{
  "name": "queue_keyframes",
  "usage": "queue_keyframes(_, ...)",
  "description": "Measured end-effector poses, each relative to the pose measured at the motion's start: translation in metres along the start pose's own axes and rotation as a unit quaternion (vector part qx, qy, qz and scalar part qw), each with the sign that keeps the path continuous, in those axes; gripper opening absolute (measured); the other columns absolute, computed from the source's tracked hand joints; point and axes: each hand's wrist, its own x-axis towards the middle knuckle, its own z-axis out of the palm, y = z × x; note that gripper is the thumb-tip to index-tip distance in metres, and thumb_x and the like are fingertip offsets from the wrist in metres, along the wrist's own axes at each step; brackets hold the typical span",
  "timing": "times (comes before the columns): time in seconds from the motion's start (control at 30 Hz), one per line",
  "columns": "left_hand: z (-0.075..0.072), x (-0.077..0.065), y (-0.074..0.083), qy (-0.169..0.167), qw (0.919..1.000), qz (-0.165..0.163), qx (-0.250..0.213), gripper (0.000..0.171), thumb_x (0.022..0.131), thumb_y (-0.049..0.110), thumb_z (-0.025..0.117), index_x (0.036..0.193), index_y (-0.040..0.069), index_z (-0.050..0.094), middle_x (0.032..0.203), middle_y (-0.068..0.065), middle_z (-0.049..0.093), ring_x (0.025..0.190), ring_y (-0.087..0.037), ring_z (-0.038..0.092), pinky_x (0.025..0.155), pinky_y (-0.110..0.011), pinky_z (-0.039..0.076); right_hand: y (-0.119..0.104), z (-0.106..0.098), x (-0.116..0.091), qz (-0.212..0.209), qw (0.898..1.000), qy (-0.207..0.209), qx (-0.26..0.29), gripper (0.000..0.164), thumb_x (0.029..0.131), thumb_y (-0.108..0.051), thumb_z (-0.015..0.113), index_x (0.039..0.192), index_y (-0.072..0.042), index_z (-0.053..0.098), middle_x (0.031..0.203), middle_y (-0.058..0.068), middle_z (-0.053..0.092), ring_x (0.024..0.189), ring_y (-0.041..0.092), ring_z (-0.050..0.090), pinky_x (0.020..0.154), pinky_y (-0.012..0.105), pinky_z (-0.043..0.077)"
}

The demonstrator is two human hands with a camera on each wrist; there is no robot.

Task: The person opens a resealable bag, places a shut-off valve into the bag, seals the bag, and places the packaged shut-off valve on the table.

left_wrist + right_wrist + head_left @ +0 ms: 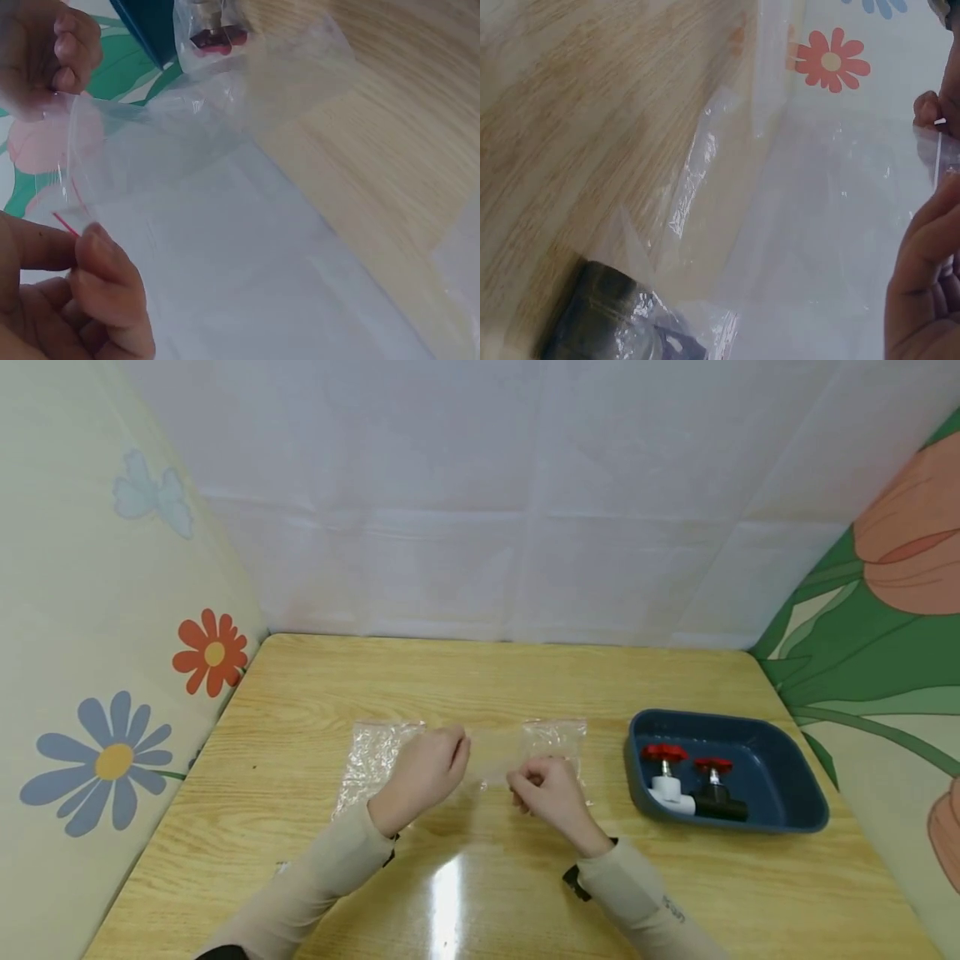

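Head view: left hand (423, 768) and right hand (552, 793) are pinching a clear bag (225, 217); at their three o'clock, a blue tray (780, 777) is holding valves (667, 787).

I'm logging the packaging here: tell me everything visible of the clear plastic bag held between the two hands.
The clear plastic bag looks thin, glossy and lightly creased, and is see-through enough to show what lies behind. A short red line shows on it, right by the left hand. It is stretched between that hand and the right hand, both pinching it near its edge, above the wood-grained tabletop. Whether anything is inside is unclear.
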Motion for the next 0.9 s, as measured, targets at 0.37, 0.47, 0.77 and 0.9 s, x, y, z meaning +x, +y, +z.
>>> queue_keyframes(0.37, 0.012, 0.006, 0.003, 0.071, 0.9806, 0.023, 0.181, 0.025, 0.086, 0.010, 0.059, 0.064, 0.005, 0.048, 0.047, -0.002, 0.041, 0.036, -0.014, 0.039, 0.030, -0.024, 0.034, 0.000, 0.013, -0.001, 0.029, 0.999, -0.033, 0.031, 0.021, 0.085, -0.004, 0.057, 0.066, 0.003, 0.061, 0.055, 0.005, 0.058, 0.046, 0.014, 0.054, 0.040, 0.022, 0.045)
queue_keyframes(0.47, 0.013, 0.008, 0.001, 0.091, 0.9799, 0.048, 0.171, 0.025, 0.084, 0.009, 0.061, 0.063, 0.006, 0.048, 0.045, -0.001, 0.040, 0.036, -0.012, 0.037, 0.030, -0.022, 0.032, -0.001, 0.014, 0.000, 0.040, 0.998, -0.030, 0.039, 0.022, 0.086, -0.005, 0.057, 0.066, 0.004, 0.061, 0.055, 0.005, 0.058, 0.046, 0.015, 0.054, 0.040, 0.023, 0.045)
queue_keyframes(0.77, 0.016, 0.004, -0.009, 0.106, 0.9903, 0.061, 0.066, 0.015, 0.087, 0.012, 0.057, 0.073, 0.007, 0.056, 0.043, 0.008, 0.031, 0.037, -0.004, 0.025, 0.032, -0.017, 0.022, -0.011, 0.015, 0.000, 0.062, 0.996, -0.017, 0.067, 0.023, 0.086, -0.002, 0.055, 0.067, 0.009, 0.059, 0.055, 0.008, 0.058, 0.045, 0.012, 0.052, 0.041, 0.021, 0.045)
queue_keyframes(0.9, 0.015, 0.000, -0.010, 0.079, 0.9961, 0.032, 0.024, 0.018, 0.086, 0.019, 0.060, 0.088, 0.002, 0.064, 0.042, 0.007, 0.040, 0.035, -0.002, 0.032, 0.032, -0.014, 0.026, 0.000, 0.017, 0.002, 0.062, 0.994, -0.015, 0.087, 0.023, 0.086, -0.003, 0.055, 0.069, 0.011, 0.059, 0.055, 0.008, 0.059, 0.045, 0.012, 0.052, 0.042, 0.021, 0.045)
